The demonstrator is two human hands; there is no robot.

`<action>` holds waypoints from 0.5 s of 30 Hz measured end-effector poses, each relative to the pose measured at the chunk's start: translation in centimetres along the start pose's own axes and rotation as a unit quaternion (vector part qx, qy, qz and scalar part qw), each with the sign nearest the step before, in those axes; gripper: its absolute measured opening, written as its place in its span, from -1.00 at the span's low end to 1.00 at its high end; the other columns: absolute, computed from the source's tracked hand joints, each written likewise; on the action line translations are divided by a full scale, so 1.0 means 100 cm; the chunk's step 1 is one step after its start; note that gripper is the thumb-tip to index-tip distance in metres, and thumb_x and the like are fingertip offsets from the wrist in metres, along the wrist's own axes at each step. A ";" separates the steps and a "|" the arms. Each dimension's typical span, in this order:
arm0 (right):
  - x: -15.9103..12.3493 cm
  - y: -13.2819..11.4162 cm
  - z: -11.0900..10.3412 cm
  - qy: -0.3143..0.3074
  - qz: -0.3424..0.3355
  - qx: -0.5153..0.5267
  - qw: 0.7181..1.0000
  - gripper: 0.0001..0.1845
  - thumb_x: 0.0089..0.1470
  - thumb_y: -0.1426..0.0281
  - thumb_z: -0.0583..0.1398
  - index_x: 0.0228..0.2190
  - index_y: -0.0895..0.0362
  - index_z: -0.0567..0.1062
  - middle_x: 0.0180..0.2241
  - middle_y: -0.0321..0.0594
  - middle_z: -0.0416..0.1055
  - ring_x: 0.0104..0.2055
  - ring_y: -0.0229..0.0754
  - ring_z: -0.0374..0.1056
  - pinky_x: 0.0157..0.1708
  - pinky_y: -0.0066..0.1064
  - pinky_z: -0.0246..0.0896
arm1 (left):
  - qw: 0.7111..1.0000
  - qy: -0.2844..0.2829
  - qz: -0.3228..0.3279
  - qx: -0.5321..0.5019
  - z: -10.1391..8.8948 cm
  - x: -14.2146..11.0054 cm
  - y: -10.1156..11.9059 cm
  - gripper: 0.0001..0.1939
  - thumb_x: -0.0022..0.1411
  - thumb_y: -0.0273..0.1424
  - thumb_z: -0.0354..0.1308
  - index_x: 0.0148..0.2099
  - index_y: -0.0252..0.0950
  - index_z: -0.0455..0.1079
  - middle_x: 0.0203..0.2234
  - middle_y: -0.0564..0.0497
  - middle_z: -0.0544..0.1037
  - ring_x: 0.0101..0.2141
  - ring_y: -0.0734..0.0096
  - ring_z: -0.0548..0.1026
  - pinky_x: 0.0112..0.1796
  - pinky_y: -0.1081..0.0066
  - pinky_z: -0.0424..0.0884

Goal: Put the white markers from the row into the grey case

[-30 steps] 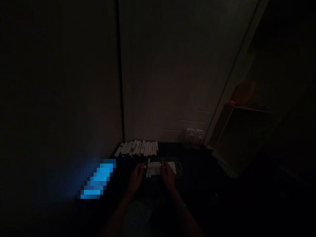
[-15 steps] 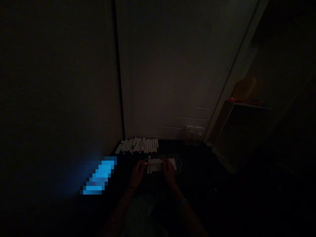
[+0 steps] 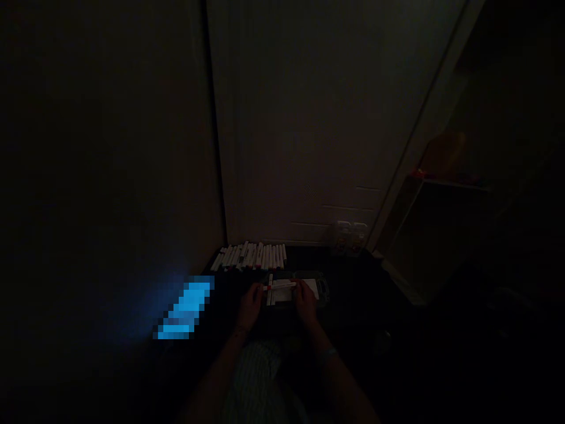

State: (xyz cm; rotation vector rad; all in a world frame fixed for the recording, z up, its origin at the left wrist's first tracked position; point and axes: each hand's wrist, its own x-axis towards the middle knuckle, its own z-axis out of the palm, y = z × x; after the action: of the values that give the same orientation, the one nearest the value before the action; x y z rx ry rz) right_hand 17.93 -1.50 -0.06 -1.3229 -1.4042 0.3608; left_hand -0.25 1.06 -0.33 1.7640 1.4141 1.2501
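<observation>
A white marker (image 3: 281, 286) with a red band lies crosswise between my hands, over a clear plastic case (image 3: 324, 288). My left hand (image 3: 251, 301) is closed on its left end, and my right hand (image 3: 304, 297) grips the right end. Beneath it, at the left of the case, another white marker (image 3: 270, 297) points away from me. Some white paper or card (image 3: 312, 287) shows inside the case. Fine details are lost in the dark.
Behind the case, a row of several white markers (image 3: 251, 256) lies along the wall. Two clear plastic containers (image 3: 349, 237) stand at the back right. A glowing blue, pixelated screen (image 3: 185, 309) is at the left, and a cabinet-like box (image 3: 435, 235) rises at the right.
The view has shifted slightly, so everything sits a little higher and to the right. Both hands keep hold of the marker, which now tilts up slightly toward its right end.
</observation>
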 end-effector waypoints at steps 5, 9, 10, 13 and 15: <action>0.000 0.002 0.001 0.007 0.013 0.004 1.000 -0.63 0.16 0.28 -0.10 -0.20 0.09 0.43 -0.23 -0.20 0.42 -0.20 -0.21 0.33 -0.19 -0.42 0.17 | 1.000 0.006 0.003 0.008 0.001 -0.002 0.000 -0.63 0.18 -0.14 -0.18 -0.23 -0.26 0.31 -0.45 0.04 0.48 -0.39 0.39 0.44 -0.34 0.44 0.31; -0.001 0.003 0.001 0.012 0.012 0.004 1.000 -0.63 0.16 0.27 -0.11 -0.22 0.10 0.42 -0.24 -0.20 0.42 -0.21 -0.22 0.32 -0.22 -0.44 0.16 | 1.000 0.003 0.008 0.016 0.002 -0.003 0.000 -0.62 0.18 -0.13 -0.17 -0.23 -0.27 0.33 -0.49 0.05 0.48 -0.44 0.41 0.43 -0.39 0.47 0.31; -0.002 0.003 0.001 0.011 0.012 0.004 1.000 -0.63 0.17 0.27 -0.12 -0.22 0.10 0.42 -0.24 -0.20 0.42 -0.22 -0.22 0.33 -0.23 -0.44 0.16 | 1.000 0.003 0.010 0.020 0.001 -0.003 0.000 -0.62 0.18 -0.13 -0.17 -0.24 -0.27 0.33 -0.49 0.05 0.48 -0.44 0.41 0.44 -0.39 0.47 0.31; -0.002 0.002 0.000 0.006 0.008 0.005 1.000 -0.63 0.17 0.27 -0.12 -0.24 0.10 0.42 -0.27 -0.20 0.42 -0.24 -0.22 0.33 -0.26 -0.46 0.16 | 1.000 0.003 0.013 0.025 0.001 -0.003 0.000 -0.63 0.18 -0.14 -0.17 -0.21 -0.26 0.33 -0.43 0.03 0.50 -0.40 0.38 0.45 -0.36 0.46 0.31; -0.002 0.001 -0.001 0.003 0.009 0.005 1.000 -0.63 0.17 0.27 -0.12 -0.25 0.10 0.43 -0.29 -0.21 0.43 -0.27 -0.23 0.33 -0.29 -0.46 0.16 | 1.000 0.002 0.015 0.026 0.001 -0.002 -0.001 -0.63 0.18 -0.15 -0.16 -0.20 -0.26 0.33 -0.38 0.00 0.51 -0.35 0.36 0.46 -0.33 0.45 0.31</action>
State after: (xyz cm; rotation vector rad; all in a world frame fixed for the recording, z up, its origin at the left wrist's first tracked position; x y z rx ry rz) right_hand 18.03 -1.65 -0.23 -1.3272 -1.3854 0.3760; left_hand -0.17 0.89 -0.53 1.8253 1.4394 1.2434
